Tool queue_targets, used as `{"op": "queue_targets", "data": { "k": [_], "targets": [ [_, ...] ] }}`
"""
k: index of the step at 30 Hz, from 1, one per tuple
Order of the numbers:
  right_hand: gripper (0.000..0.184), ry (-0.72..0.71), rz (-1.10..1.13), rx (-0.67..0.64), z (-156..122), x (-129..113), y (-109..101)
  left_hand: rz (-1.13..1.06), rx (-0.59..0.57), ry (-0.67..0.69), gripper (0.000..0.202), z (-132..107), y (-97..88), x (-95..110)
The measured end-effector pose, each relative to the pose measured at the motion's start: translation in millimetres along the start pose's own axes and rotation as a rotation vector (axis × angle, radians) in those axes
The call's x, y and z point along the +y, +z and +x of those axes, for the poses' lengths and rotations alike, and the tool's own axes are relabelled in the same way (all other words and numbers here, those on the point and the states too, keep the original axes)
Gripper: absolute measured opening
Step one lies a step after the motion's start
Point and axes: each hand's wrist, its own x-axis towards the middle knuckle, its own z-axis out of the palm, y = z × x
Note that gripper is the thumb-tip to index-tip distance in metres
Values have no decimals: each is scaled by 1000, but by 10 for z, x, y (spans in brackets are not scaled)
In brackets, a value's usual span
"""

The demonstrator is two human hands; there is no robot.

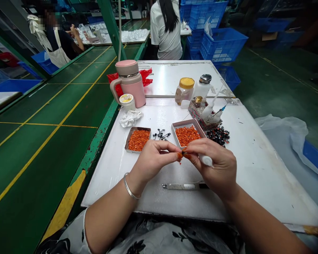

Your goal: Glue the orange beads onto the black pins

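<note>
Left hand (pixel 155 154) and right hand (pixel 220 165): pinching a tiny dark piece (pixel 183 153), right also cradling a white object (pixel 206 160) | piece: hanging at six o'clock from the right box (pixel 184 123) of orange bits (pixel 187 135) | risk: slackening pinch, possibly dropping it onto the bench (pixel 254 176)

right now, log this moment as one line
left hand: pinching small dark part | right hand: pinching same part, white object in grip | nearby: orange pieces, pen-like tool

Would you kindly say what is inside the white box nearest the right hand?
Small orange pieces lie in the white box; the right hand hides part of its near edge, and anything beneath them is covered.
</note>
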Motion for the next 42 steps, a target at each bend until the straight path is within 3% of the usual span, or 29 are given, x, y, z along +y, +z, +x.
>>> {"op": "queue_targets", "data": {
  "k": [14, 18, 21, 34, 42],
  "targets": [
    [13, 32, 43, -87, 5, 26, -3, -99, -49, -61, 4, 10, -22, -86],
    [4, 83, 105, -69, 33, 26, -4, -165, -94, -88, 7, 28, -38, -103],
    [9, 117, 105, -47, 37, 30, -12, -202, -115, -93, 8, 38, -37, -125],
    [14, 2, -3, 39, 3, 17, 17, -87, -50, 39, 5, 30, -15, -150],
    [6, 130, 31, 57, -28, -1, 33, 8, 15, 42, 7, 12, -10, -127]
  ]
}}
